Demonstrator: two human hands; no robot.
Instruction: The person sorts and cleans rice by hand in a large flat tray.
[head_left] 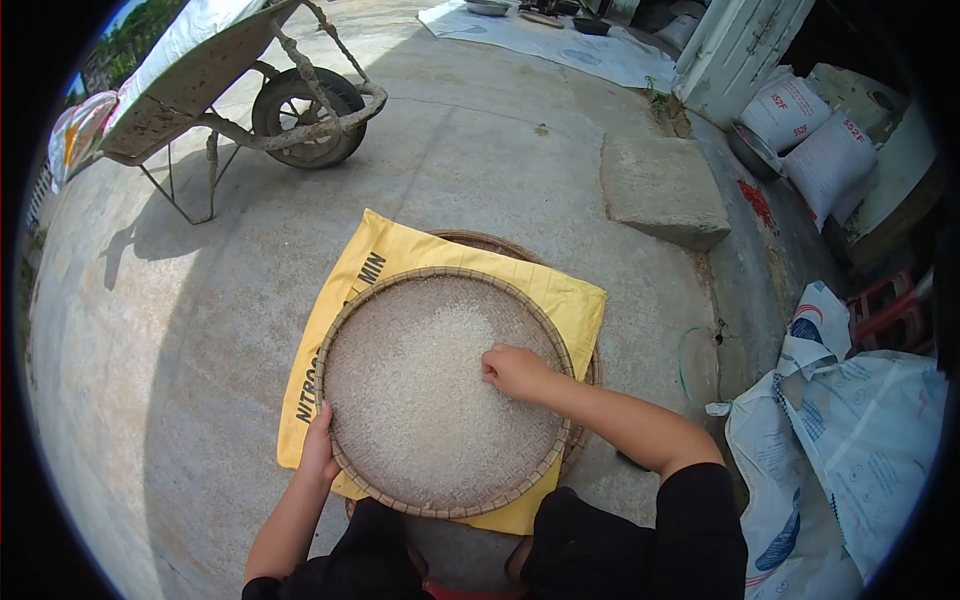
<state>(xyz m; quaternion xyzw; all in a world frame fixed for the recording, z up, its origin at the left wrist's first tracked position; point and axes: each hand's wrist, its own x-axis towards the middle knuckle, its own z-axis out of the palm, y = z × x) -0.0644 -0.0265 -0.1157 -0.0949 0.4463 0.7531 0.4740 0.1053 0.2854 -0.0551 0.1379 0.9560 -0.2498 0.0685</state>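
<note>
A round woven winnowing basket (pixel 455 512) lies in front of me with white grains that look like rice (pixel 425 400) spread over its bottom. My left hand (pixel 318 447) grips its rim at the lower left, the thumb on the outer edge. Over the right part of the grains is my right hand (pixel 516 373), fingers pinched together and tips turned down; whatever they hold is too small to make out. Beneath the basket is a yellow sack (pixel 578 303) with black print. A second woven basket (pixel 490 239) shows partly from under that sack.
A rusty wheelbarrow (pixel 190 90) stands on the concrete at the upper left. To the right are a concrete step (pixel 665 185), full white sacks (pixel 830 155) beside a metal basin (pixel 752 152), and crumpled white sacks (pixel 860 430). A sheet (pixel 545 45) with several pans lies at the back.
</note>
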